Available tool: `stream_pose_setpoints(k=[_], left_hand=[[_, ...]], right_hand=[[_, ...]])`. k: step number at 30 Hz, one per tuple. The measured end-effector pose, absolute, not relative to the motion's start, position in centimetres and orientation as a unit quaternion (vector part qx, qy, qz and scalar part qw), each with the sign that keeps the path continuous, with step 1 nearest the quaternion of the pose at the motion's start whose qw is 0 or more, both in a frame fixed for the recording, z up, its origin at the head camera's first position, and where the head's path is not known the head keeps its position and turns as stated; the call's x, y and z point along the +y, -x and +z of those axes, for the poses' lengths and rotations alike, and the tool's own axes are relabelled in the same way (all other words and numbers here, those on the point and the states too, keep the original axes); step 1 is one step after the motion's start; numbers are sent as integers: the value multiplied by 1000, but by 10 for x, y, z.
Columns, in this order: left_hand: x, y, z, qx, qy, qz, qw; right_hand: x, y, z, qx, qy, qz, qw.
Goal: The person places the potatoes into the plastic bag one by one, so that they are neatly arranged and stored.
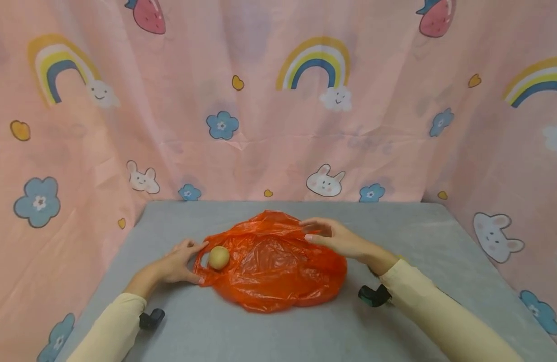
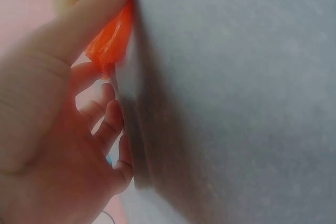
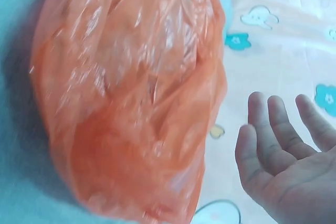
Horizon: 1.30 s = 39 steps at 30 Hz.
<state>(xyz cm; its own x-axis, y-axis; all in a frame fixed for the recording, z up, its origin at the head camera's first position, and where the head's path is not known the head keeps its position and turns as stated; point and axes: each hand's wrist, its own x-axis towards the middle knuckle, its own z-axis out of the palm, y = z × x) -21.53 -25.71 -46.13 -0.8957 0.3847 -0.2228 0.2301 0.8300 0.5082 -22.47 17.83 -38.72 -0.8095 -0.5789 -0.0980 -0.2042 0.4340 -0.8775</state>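
An orange-red plastic bag (image 1: 278, 271) lies spread and crumpled on the grey table. On its left end, by the handle opening, sits a round yellowish-tan thing (image 1: 218, 258), whose kind I cannot tell. My left hand (image 1: 178, 264) touches the bag's left end, thumb and forefinger spread apart at the handle's edges. In the left wrist view, the thumb (image 2: 100, 11) lies against the plastic and the other fingers bend loosely. My right hand (image 1: 335, 237) is over the bag's far right part, fingers extended; the right wrist view shows it apart from the plastic, holding nothing.
The grey table (image 1: 179, 332) reaches back to a pink curtain (image 1: 269, 151) printed with rainbows, rabbits and flowers. More of this cloth stands at both sides. Dark devices (image 1: 373, 295) are at both wrists.
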Motion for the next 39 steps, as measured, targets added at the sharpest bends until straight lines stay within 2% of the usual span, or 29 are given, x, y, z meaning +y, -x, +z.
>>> stream_pose_setpoints(k=[11,28,34,39], left_hand=[[-259,218,-459,942,-167,246,158],[-257,220,-463,942,-168,242,158],[-259,219,-462,942,-168,244,160],[-259,217,-464,941,-165,249,162]], right_hand=[[222,230,-378,845,229,-456,158],[297,227,-390,870,199,-413,180],[317,223,-401,884,192,-378,199],[330,221,-415,890,201,-362,191]])
